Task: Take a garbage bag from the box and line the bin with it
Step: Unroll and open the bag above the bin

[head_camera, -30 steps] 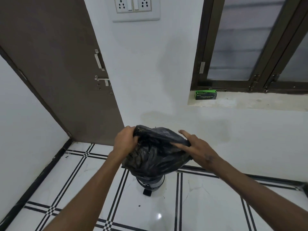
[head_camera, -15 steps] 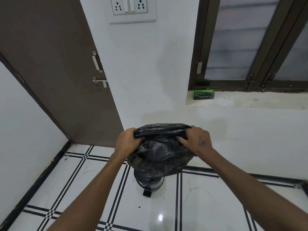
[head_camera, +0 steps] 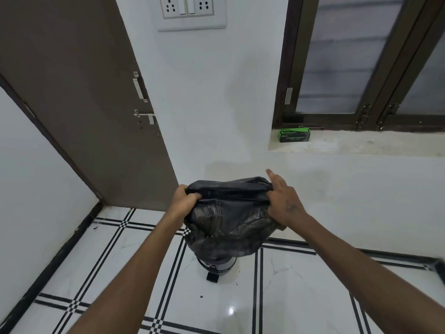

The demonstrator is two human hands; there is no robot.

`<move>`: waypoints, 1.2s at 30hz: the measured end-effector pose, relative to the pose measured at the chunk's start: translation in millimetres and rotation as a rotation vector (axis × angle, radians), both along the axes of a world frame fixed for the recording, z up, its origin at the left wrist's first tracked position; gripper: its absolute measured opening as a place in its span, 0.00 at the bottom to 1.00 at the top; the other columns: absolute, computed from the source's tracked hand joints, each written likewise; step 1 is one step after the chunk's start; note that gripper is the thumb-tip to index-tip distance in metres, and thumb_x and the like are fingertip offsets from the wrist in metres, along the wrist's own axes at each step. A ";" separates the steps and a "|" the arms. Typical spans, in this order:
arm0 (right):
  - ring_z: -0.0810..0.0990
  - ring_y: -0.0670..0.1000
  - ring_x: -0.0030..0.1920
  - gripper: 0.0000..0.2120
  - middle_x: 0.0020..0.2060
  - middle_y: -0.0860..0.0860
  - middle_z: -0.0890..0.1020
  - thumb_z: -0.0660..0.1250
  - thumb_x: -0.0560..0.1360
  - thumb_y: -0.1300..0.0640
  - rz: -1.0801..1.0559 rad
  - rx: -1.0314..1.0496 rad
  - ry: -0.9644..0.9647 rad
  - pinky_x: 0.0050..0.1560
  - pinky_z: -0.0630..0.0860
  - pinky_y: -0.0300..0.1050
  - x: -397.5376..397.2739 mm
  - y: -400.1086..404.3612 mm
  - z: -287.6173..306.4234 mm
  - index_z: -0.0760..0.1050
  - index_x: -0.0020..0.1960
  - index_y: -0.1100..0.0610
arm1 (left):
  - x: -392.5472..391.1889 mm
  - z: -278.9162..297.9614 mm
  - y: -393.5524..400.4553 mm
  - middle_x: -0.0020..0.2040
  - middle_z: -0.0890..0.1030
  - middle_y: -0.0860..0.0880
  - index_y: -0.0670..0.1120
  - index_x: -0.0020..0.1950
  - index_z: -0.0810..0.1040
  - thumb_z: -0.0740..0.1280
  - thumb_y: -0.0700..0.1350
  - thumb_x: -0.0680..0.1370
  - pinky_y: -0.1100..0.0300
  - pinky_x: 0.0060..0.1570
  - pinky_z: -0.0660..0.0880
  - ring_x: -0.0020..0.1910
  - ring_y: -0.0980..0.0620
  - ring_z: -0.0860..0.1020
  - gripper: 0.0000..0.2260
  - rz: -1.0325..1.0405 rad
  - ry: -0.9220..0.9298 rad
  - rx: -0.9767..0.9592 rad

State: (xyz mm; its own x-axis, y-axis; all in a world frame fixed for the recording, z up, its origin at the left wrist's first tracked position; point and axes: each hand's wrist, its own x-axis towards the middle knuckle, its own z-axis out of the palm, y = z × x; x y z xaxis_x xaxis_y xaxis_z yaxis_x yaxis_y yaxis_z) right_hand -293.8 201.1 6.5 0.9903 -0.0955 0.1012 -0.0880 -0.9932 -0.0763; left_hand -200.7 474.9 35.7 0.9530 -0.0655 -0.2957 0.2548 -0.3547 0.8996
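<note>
A black garbage bag [head_camera: 228,222] is draped over the top of a small pedal bin [head_camera: 215,265] that stands on the white tiled floor [head_camera: 301,297] close to the wall. Only the bin's grey lower body and its black foot pedal show beneath the crumpled plastic. The left hand [head_camera: 184,200] has its fingers curled tight round the bag's folded rim on the left side. The right hand [head_camera: 285,201] is at the rim's right side, thumb pinching the plastic edge while the index finger points straight out toward the wall; how the other fingers lie I cannot tell. Between the hands the rim is pulled into a flat band.

The green box [head_camera: 294,135] of garbage bags sits on the window ledge [head_camera: 361,145], at its left end, well apart from the bin. A brown door [head_camera: 79,92] stands to the left, with a switch plate [head_camera: 192,12] high on the wall.
</note>
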 end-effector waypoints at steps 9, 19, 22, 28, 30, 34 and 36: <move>0.80 0.56 0.41 0.22 0.42 0.54 0.82 0.62 0.74 0.41 -0.726 0.984 -0.097 0.48 0.80 0.54 1.6 -32.8 14.5 0.79 0.48 0.60 | -11.5 -6.3 21.6 0.53 0.75 0.50 0.50 0.50 0.74 0.70 0.40 0.73 0.54 0.41 0.70 0.46 0.43 0.79 0.09 -0.164 -0.519 0.786; 0.79 0.61 0.54 0.19 0.51 0.58 0.79 0.71 0.72 0.59 -0.592 0.829 -0.032 0.49 0.74 0.49 -1.6 -40.4 -21.7 0.72 0.61 0.62 | -9.1 -3.6 12.5 0.46 0.85 0.50 0.51 0.51 0.82 0.65 0.67 0.76 0.53 0.50 0.78 0.47 0.50 0.82 0.20 -0.351 -0.102 0.302; 0.81 0.55 0.54 0.17 0.55 0.56 0.83 0.72 0.75 0.57 -0.310 0.756 0.227 0.53 0.78 0.48 -9.2 -52.8 -32.2 0.77 0.62 0.58 | 0.3 -2.3 12.9 0.49 0.84 0.47 0.44 0.55 0.82 0.65 0.55 0.80 0.57 0.47 0.77 0.51 0.47 0.82 0.16 -0.079 0.021 0.032; 0.84 0.51 0.41 0.10 0.43 0.56 0.84 0.62 0.83 0.56 -0.180 1.042 0.717 0.44 0.83 0.48 -28.8 -52.4 -31.4 0.79 0.53 0.61 | 4.3 -23.1 36.1 0.40 0.80 0.53 0.50 0.43 0.75 0.71 0.42 0.73 0.54 0.45 0.74 0.45 0.45 0.80 0.05 -0.004 -0.257 0.453; 0.84 0.54 0.52 0.10 0.50 0.56 0.85 0.60 0.82 0.60 -0.187 0.953 0.654 0.54 0.82 0.51 -20.8 -48.3 -28.8 0.80 0.54 0.60 | -2.0 -25.9 29.9 0.36 0.79 0.52 0.48 0.40 0.73 0.70 0.42 0.72 0.55 0.37 0.70 0.40 0.45 0.78 0.06 -0.052 -0.339 0.564; 0.81 0.59 0.52 0.09 0.46 0.56 0.79 0.59 0.73 0.69 -0.018 0.460 0.476 0.42 0.73 0.43 9.2 -32.3 -9.8 0.76 0.44 0.60 | -7.2 -19.5 6.4 0.31 0.75 0.51 0.48 0.35 0.68 0.72 0.51 0.72 0.55 0.30 0.63 0.35 0.45 0.75 0.15 -0.112 -0.435 0.641; 0.79 0.60 0.51 0.05 0.49 0.56 0.75 0.62 0.74 0.66 -0.063 0.305 0.177 0.45 0.74 0.47 21.2 -31.3 -3.9 0.75 0.48 0.62 | -7.4 -11.0 -2.5 0.31 0.76 0.51 0.48 0.37 0.68 0.72 0.54 0.72 0.56 0.30 0.62 0.35 0.45 0.76 0.15 -0.119 -0.534 0.633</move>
State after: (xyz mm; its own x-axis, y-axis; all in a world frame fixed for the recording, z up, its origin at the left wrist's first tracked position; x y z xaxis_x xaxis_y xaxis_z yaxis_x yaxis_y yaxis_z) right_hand -272.7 169.8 2.6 0.9810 -0.1565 -0.1143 -0.1870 -0.9192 -0.3465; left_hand -208.2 472.4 24.7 0.9726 -0.1480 0.1793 -0.2206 -0.8310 0.5107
